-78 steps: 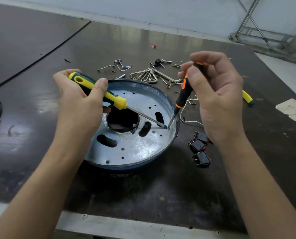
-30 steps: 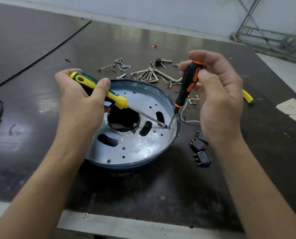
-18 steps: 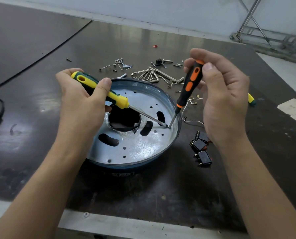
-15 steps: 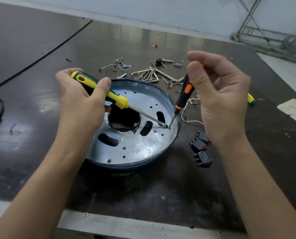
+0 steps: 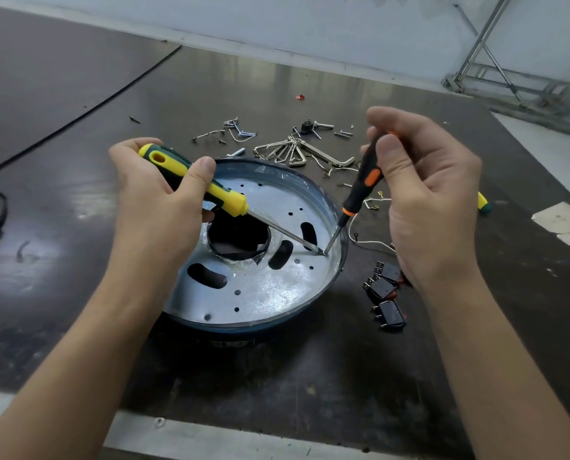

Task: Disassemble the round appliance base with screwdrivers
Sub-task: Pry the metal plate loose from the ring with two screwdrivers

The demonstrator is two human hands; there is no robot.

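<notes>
While both tool tips meet at one spot by the rim, disassembly looks partway through. Round appliance base [image 5: 277, 293] sits on the worktop [image 5: 277, 376], metal plate up. Loose screws and hex keys [image 5: 296, 151] lie beyond the grips, black switches [image 5: 384, 293] under the right one. The plate is not yet off, by my reading. Left grip [image 5: 157, 200] is curled round the yellow screwdriver [image 5: 210, 190], its shaft slanting down. Right grip [image 5: 432, 207] pinches the black-and-orange screwdriver [image 5: 363, 184] in its fingertips, near upright. The base lies below and between both grips.

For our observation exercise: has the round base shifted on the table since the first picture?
No. The round base keeps its place beside the black switches and hex keys.
</notes>
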